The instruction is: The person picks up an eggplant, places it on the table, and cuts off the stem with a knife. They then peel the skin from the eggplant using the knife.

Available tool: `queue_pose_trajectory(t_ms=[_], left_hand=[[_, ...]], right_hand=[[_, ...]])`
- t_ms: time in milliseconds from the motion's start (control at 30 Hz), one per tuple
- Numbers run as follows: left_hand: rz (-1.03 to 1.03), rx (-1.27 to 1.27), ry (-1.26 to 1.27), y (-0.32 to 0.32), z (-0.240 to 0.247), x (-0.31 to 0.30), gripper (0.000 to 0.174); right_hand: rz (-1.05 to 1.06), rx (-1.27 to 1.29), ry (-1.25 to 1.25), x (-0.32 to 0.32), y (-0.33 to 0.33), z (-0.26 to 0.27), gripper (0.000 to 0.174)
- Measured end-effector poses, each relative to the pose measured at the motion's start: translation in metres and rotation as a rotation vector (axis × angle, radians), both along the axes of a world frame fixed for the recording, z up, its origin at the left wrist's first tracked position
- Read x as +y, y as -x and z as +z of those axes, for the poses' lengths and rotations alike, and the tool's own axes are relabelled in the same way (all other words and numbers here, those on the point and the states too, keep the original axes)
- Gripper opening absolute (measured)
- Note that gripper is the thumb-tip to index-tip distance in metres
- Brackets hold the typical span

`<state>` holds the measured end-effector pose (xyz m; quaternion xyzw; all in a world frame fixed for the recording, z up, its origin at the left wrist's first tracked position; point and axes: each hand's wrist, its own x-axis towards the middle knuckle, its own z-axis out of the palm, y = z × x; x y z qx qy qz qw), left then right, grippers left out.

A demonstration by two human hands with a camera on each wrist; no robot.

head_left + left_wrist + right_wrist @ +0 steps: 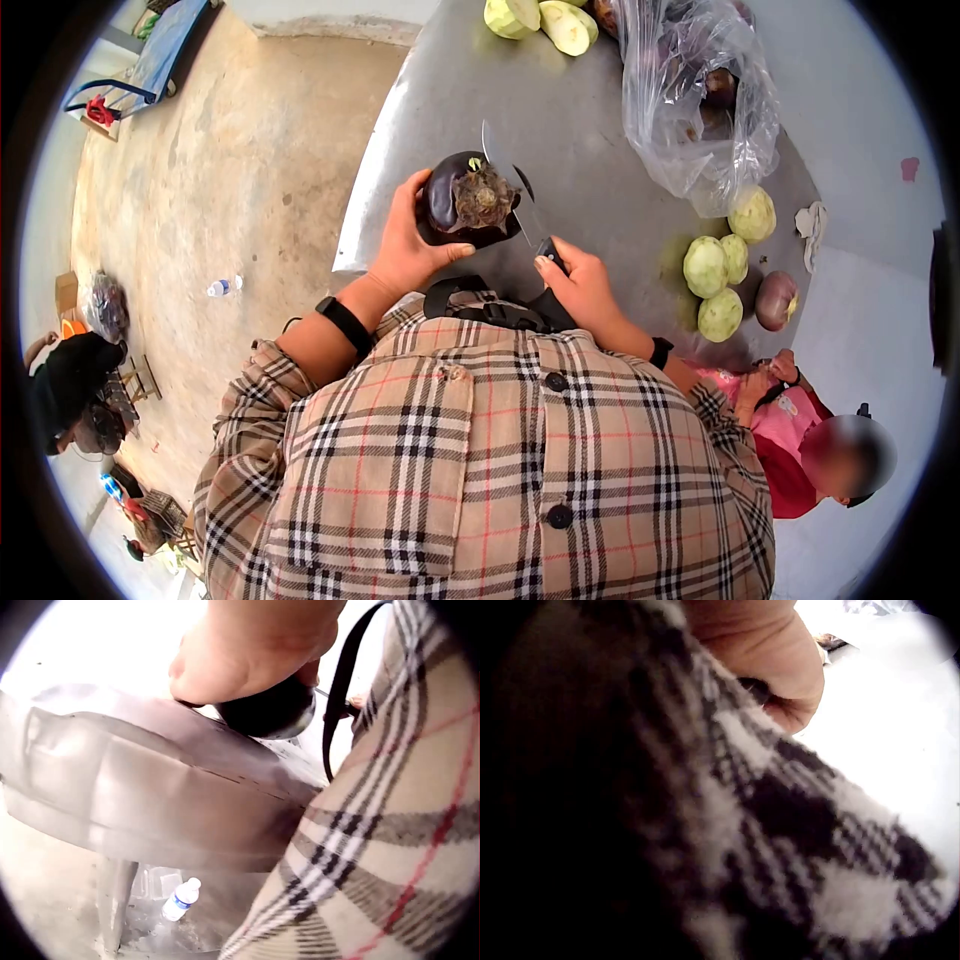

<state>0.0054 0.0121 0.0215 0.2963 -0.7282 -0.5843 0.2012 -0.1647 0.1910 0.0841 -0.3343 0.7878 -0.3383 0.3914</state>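
A dark purple eggplant (445,190) with a brown, ragged stem end (485,200) facing up sits in my left hand (412,235), over the near left part of the metal table. The fingers and thumb of that hand wrap round its left and near sides. My right hand (585,285) grips the black handle of a knife (527,205). The blade stands along the right side of the eggplant's stem end, its tip pointing away from me. In the left wrist view the left hand (255,652) partly covers the eggplant (274,712). A plaid sleeve (795,832) fills much of the right wrist view.
Several peeled pale green eggplants (706,266) and an unpeeled purple one (776,300) lie at the table's right. Farther back are a clear plastic bag (700,110) of eggplants and more peeled pieces (566,28). A person in pink (770,420) stands close at right.
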Motion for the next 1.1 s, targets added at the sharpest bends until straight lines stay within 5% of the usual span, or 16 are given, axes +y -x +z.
queue_pose_trajectory(t_ms=[167, 367, 667, 1100], left_hand=[[0.114, -0.078, 0.278, 0.007, 0.001, 0.018, 0.116], [-0.059, -0.070, 0.325, 0.006, 0.010, 0.001, 0.119], [-0.125, -0.079, 0.070, 0.012, 0.018, -0.010, 0.110], [0.042, 0.007, 0.105, 0.011, -0.002, 0.010, 0.109]], right_hand=[[-0.028, 0.046, 0.021, -0.008, -0.004, 0.002, 0.023], [0.033, 0.353, 0.183, -0.004, 0.016, -0.006, 0.038], [0.111, 0.323, 0.175, 0.004, 0.033, 0.005, 0.037], [0.017, 0.342, 0.257, 0.005, 0.010, -0.030, 0.037]])
